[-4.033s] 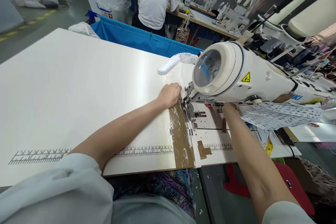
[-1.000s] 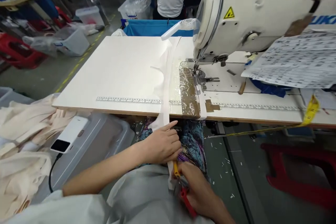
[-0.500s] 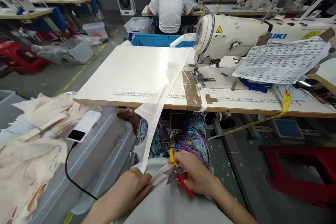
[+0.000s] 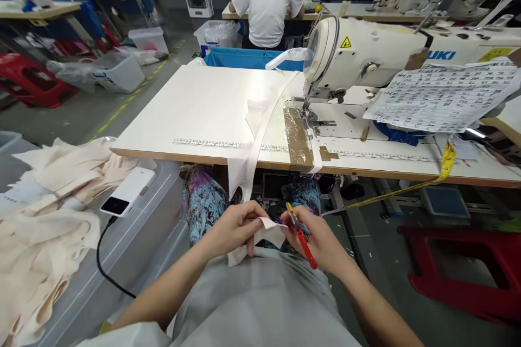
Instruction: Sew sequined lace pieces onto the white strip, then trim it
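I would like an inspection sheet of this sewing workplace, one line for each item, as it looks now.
Surface: white table with a printed ruler along its front edge and brown tape beside the sewing machine.
Job's things: white fabric strip runs from the machine over the table edge; a small white piece is between the hands.
Clutter: paper sheet on the machine, yellow tape measure, heap of cream fabric.
Grippers: left hand pinches the small piece; right hand holds red-handled scissors.
Cables: black cable leads from a white device on a plastic bin.
Surroundings: person in a white shirt at another table, blue bin, red stool.
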`<state>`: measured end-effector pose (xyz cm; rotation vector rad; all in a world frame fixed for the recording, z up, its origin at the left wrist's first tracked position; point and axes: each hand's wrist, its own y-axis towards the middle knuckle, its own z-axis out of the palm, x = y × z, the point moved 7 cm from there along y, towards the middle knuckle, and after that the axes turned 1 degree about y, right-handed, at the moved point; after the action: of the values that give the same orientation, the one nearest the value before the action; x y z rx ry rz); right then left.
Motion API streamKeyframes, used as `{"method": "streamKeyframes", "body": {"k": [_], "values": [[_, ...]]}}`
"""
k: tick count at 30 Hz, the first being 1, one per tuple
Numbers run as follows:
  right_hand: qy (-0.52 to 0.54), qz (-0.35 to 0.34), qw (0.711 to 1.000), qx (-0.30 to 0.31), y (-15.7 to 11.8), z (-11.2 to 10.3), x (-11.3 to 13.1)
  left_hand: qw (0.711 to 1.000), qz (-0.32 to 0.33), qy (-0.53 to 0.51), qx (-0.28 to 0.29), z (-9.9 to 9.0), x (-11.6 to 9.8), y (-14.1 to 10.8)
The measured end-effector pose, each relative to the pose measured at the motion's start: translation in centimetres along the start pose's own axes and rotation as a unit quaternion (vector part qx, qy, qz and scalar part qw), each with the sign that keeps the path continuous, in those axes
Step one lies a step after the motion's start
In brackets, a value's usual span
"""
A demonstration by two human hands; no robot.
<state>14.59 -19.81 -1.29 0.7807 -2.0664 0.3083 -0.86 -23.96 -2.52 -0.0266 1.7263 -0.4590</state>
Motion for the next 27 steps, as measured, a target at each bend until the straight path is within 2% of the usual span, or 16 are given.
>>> {"method": "streamKeyframes", "body": {"k": [3, 6, 9, 15, 22, 27], "values": [[0.029, 0.034, 0.998, 0.048, 0.7, 0.1, -1.3, 0.998, -0.01, -0.068, 0.0, -0.2, 0.5, 0.9], [0.061, 0.069, 0.989, 0.115, 1.3, 0.1, -2.6, 0.994, -0.025, -0.1, -0.031, -1.0, 1.5, 1.7], [0.051, 0.082, 0.979, 0.178, 2.1, 0.1, -3.8, 0.99, -0.049, -0.125, -0.054, -1.8, 2.5, 2.4], [0.023, 0.073, 0.954, 0.291, 3.6, 1.0, -5.3, 0.97, -0.104, -0.219, -0.029, -2.2, 3.9, 3.5], [0.015, 0.057, 0.934, 0.352, 4.8, 2.5, -5.5, 0.954, -0.132, -0.265, -0.039, -2.3, 5.8, 4.1], [-0.06, 0.05, 0.941, 0.329, 5.3, 3.0, -5.8, 0.949, -0.13, -0.283, -0.057, -2.6, 6.8, 4.1]]}}
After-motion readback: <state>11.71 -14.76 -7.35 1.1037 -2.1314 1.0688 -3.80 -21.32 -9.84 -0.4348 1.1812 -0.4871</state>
